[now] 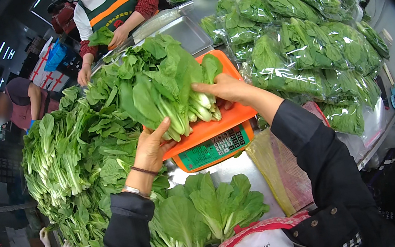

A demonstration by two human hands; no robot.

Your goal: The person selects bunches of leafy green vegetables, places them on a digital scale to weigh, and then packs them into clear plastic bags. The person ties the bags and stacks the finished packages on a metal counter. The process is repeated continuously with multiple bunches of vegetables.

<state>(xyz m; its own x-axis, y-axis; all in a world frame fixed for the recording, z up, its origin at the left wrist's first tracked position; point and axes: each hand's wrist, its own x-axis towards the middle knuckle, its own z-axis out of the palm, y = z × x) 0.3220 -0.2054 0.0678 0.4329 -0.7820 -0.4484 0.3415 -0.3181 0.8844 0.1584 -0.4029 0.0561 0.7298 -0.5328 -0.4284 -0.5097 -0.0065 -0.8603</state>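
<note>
A bunch of leafy greens with pale stems (177,91) lies over the orange tray (216,122) of a digital scale (213,148). My left hand (151,146) grips the stem side at the tray's left edge, thumb on top, the other fingers mostly hidden beneath. On the right, my right hand (225,90) holds the pale stem ends, its thumb across the leaves and fingers partly hidden behind them. The scale's lit display and keypad face me. Closer to my body, more loose greens (207,211) rest on the metal table (225,175).
A large heap of loose greens (74,151) covers the left side. Bagged greens (297,41) are piled high at right. A mesh sack (282,172) lies beside my right forearm. A metal tray (183,36) sits beyond the scale. Several co-workers (109,5) stand around the table.
</note>
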